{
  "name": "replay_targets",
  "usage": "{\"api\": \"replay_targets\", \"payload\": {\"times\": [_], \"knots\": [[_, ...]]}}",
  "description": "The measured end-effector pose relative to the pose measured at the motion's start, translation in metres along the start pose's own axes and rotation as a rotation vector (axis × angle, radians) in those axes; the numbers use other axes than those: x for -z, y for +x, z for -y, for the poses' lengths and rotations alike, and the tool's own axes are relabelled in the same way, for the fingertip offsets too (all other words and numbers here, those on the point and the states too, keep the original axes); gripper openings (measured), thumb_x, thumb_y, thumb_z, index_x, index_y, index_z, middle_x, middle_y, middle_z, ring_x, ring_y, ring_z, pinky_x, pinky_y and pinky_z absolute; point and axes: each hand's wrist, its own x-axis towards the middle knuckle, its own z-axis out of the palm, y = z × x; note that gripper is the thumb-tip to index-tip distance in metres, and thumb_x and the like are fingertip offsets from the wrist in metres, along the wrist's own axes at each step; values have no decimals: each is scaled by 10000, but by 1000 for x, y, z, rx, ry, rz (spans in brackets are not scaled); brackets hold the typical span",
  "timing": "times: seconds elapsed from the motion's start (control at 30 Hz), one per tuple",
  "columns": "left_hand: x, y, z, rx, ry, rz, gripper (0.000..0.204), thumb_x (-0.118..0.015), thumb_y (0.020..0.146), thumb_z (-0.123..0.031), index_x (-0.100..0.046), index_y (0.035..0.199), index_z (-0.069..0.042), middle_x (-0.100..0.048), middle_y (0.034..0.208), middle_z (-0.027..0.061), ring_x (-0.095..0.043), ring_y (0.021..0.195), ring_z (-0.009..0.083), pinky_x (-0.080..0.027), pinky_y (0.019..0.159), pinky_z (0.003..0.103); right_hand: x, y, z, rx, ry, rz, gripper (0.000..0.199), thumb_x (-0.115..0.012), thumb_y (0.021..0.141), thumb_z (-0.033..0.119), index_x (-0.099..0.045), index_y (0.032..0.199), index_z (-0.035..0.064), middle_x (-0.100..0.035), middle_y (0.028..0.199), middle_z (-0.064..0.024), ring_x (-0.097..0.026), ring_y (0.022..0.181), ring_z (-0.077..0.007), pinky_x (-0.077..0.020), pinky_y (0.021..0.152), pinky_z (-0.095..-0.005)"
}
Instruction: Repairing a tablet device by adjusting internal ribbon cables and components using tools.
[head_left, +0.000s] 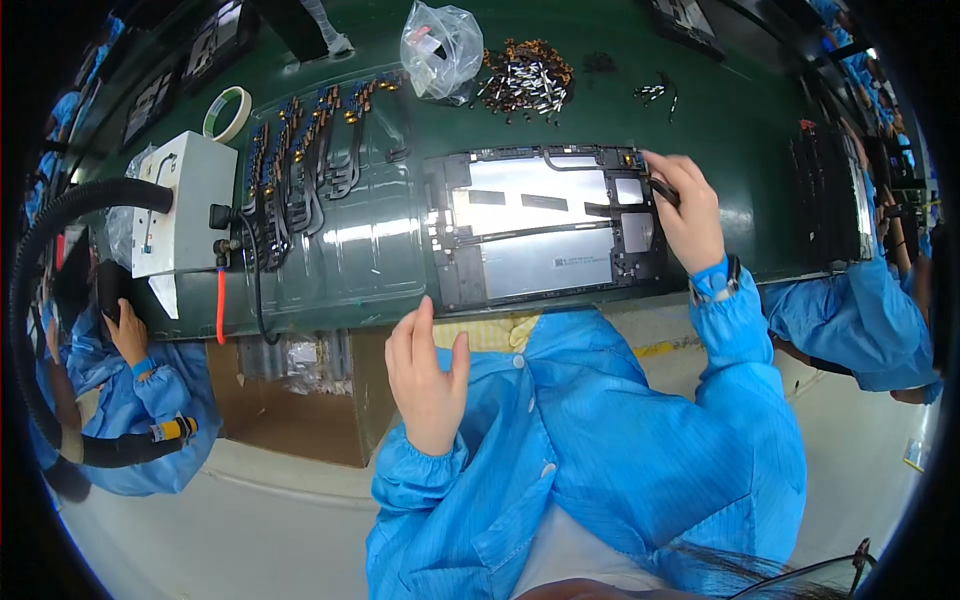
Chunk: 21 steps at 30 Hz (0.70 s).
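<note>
An opened tablet lies flat on the green bench, with silver battery panels and black edge parts showing. At its upper right corner is my right hand, closed around a short black tool whose exact kind I cannot make out. The fingertips of that hand reach the tablet's corner, by a small gold-coloured part. My left hand is just off the bench's front edge, near the lower left corner of the tablet. Its fingers are apart and nothing is in them.
Left of the tablet, a clear plastic tray carries rows of black flex cables. Farther left stand a white box with a black hose and a tape roll. A plastic bag and a pile of small metal parts lie behind.
</note>
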Motion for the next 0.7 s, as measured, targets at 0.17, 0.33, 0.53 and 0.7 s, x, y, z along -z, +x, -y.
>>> {"api": "replay_targets", "payload": {"times": [0.17, 0.33, 0.53, 0.7], "knots": [[-17, 7, -9, 13, 33, 52, 447, -635, 762, -114, -485, 1160, 22, -509, 1040, 169, -514, 913, 322, -430, 757, 370, 2, -34, -36, -258, -10, 122, 394, -589, 788, 186, -521, 1097, -48, -541, 980, -179, -564, 872, -291, -449, 761, -323], [-17, 5, -14, 14, -2, 8, 419, -625, 766, -104, -499, 1141, 32, -510, 1033, 181, -518, 921, 323, -431, 771, 375, 4, -42, -44, -223, 485, 113, 423, -578, 809, 172, -473, 1157, -44, -524, 1112, -148, -537, 977, -227, -416, 861, -295], [-8, 2, -32, 63, -313, -15, 422, -586, 774, -75, -487, 1172, 27, -518, 1082, 177, -529, 961, 308, -434, 806, 365, 27, -57, -57, -501, 1189, 136, 421, -540, 817, 73, -424, 1197, -65, -541, 1122, -144, -551, 1002, -214, -439, 871, -316], [-18, 32, -46, -243, -521, 45, 463, -558, 751, -21, -465, 1204, 9, -560, 1094, 149, -575, 929, 288, -452, 804, 344, 62, -11, -51, -317, 1283, -28, 295, -496, 872, 100, -489, 1153, 11, -574, 1091, -100, -582, 944, -186, -497, 791, -321]]}}
